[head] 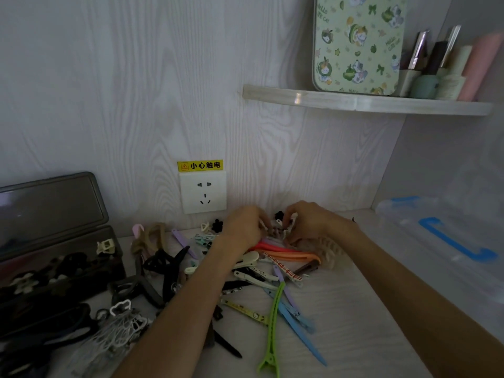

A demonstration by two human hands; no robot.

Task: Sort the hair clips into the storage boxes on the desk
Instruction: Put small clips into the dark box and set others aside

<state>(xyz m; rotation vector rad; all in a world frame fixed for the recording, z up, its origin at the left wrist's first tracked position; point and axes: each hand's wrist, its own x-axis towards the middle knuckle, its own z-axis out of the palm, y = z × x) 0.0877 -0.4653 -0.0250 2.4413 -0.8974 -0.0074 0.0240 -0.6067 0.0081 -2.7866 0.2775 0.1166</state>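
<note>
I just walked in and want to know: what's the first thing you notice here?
The messy pile of colourful hair clips in the middle of the desk, with a bright green clip lying nearest. Both hands, the left hand and right hand, meet at the pile's far edge, below the wall socket's yellow warning sticker.

Two hands [242, 227], two storage boxes [57, 241]

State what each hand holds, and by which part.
Both the left hand and right hand pinch small clips at the far edge of the pile; which part each grips cannot be told.
</note>
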